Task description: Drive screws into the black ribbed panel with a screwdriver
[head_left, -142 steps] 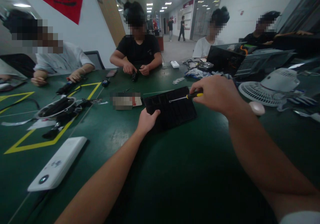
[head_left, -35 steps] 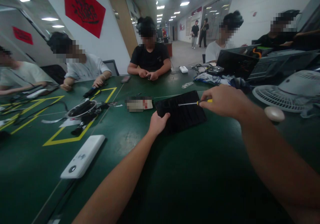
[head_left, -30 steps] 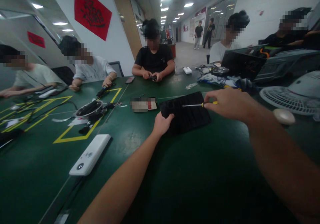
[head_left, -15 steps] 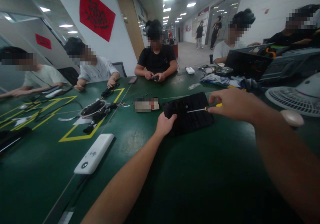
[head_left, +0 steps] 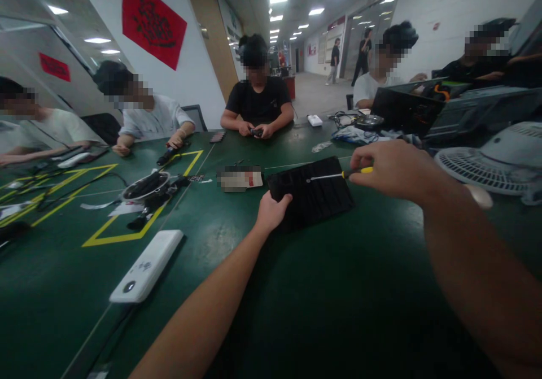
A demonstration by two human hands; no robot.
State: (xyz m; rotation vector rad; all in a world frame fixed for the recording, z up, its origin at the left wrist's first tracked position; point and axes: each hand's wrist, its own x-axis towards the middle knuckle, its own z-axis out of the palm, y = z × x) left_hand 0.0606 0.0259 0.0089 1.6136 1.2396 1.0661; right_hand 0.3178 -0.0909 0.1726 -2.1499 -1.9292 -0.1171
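A flat black panel (head_left: 317,198) is tilted up over the green table (head_left: 339,288). My left hand (head_left: 273,208) grips its left edge, thumb on the face and the other fingers mostly hidden. In my right hand (head_left: 381,167), closed, is a screwdriver (head_left: 359,171) with a yellow and black handle; its thin metal shaft points left across the panel. The tip touches or nearly touches a small round silvery spot (head_left: 308,181) near the panel's upper middle. Just left of the panel lies a small beige and red box (head_left: 241,179).
A white power bank (head_left: 148,266) with a cable lies at left. Behind it are a coiled cable bundle (head_left: 148,186) and yellow tape. A white fan (head_left: 486,158) and open computer case (head_left: 478,105) stand at right. Several people sit around the table.
The view has shifted slightly, moving most things left. The screwdriver tip has come from just beside and below the silvery spot onto or right against it. Both hands keep their hold.
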